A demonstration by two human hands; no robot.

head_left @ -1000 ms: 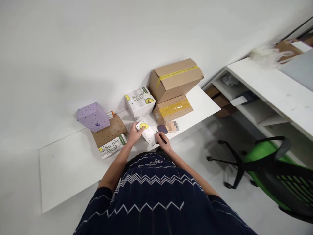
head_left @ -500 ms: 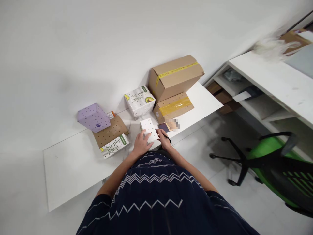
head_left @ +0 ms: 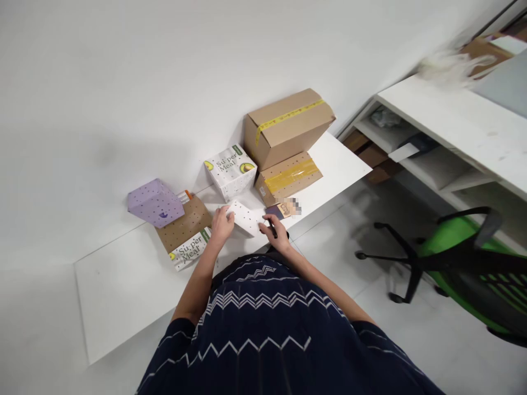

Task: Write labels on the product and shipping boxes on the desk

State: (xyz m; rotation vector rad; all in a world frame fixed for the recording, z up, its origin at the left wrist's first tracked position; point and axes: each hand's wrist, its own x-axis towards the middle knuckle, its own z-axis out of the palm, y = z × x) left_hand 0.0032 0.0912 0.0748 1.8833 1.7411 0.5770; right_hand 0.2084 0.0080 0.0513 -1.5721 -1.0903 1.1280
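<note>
A small white box with scattered dark marks lies turned at a slant on the white table, close to my body. The fingers of my left hand are curled on its left end. My right hand is closed around a black pen, just beyond the box's right end. Behind that hand lies a dark and tan flat packet, partly blurred out. To the left are a brown dotted packet and a white Super Meal box.
A purple dotted box stands at the back left of the table. Another Super Meal box, a taped dotted carton and a large carton stand along the wall. A green and black chair is on the right.
My left hand has shifted left, from the top of the small white box to its left end. The box has turned. The pen in my right hand now stands more upright.
</note>
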